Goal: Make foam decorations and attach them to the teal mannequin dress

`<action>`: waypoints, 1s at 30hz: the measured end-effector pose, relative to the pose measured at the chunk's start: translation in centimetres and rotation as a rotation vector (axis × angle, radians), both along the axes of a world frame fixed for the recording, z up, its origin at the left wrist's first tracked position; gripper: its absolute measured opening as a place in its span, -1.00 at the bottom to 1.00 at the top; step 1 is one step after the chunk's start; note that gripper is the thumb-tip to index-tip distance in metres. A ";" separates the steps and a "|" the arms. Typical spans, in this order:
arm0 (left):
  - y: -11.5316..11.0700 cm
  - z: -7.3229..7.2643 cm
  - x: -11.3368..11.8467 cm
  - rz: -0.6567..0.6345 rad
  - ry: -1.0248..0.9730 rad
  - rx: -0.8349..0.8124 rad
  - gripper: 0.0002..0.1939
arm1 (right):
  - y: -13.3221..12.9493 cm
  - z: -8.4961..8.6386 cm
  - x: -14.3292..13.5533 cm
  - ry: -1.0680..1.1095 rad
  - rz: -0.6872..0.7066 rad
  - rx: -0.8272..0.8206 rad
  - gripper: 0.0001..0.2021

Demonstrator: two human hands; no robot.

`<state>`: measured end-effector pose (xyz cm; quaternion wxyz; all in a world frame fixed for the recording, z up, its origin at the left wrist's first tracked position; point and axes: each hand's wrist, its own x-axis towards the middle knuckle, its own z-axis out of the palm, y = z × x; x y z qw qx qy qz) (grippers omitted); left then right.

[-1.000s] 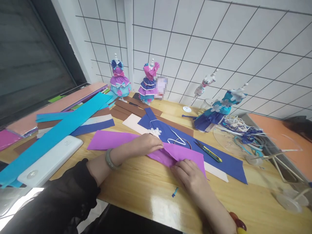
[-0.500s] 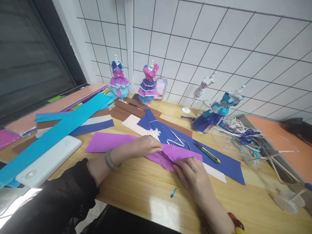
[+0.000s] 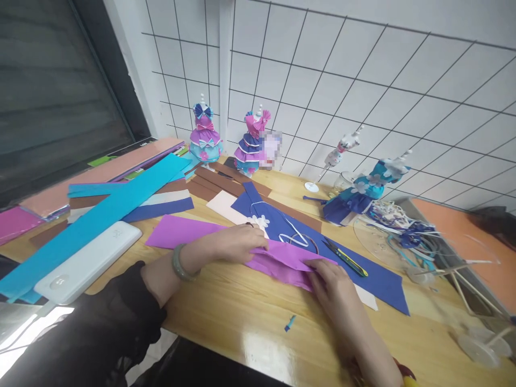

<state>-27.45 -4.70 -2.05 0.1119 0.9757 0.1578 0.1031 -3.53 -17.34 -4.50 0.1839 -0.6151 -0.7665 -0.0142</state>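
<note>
A long purple strip of crepe paper (image 3: 181,230) lies across the table before me, its near edge folded up and slightly gaping between my hands. My left hand (image 3: 239,243), with a bangle on the wrist, pinches the strip near its middle. Toward the right end, my right hand (image 3: 332,285) grips the same strip, thumb below and fingers on top. Beneath and behind it are a dark blue strip (image 3: 381,282) and a pale pink strip (image 3: 221,205). White paper flowers (image 3: 260,221), a white cord (image 3: 288,237) and yellow-and-black snips (image 3: 346,259) rest just beyond the purple strip.
On the left lie turquoise strips (image 3: 121,201) and a white oblong device (image 3: 88,263). Mannequins in paper dresses (image 3: 205,137) stand by the wall, with a bare mannequin (image 3: 342,148) among them. Ribbon scraps (image 3: 407,226) are heaped at right. A small blue scrap (image 3: 290,323) lies in front.
The fold in the purple strip has opened wider. My right hand has shifted slightly right along it, while my left hand keeps its place. The whole view has swung a little.
</note>
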 end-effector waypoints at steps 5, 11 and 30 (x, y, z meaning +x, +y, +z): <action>2.3 1.0 -1.9 0.122 0.030 -0.075 -0.69 | 0.9 1.6 2.2 0.053 0.029 0.010 -0.77; 5.1 0.7 -3.7 0.290 -0.052 -0.076 -0.78 | 2.7 3.6 5.3 0.111 -0.129 -0.075 -0.74; 7.0 0.1 -4.6 0.577 -0.212 0.492 -0.73 | 8.0 -0.8 9.1 0.042 -0.245 -0.015 -0.69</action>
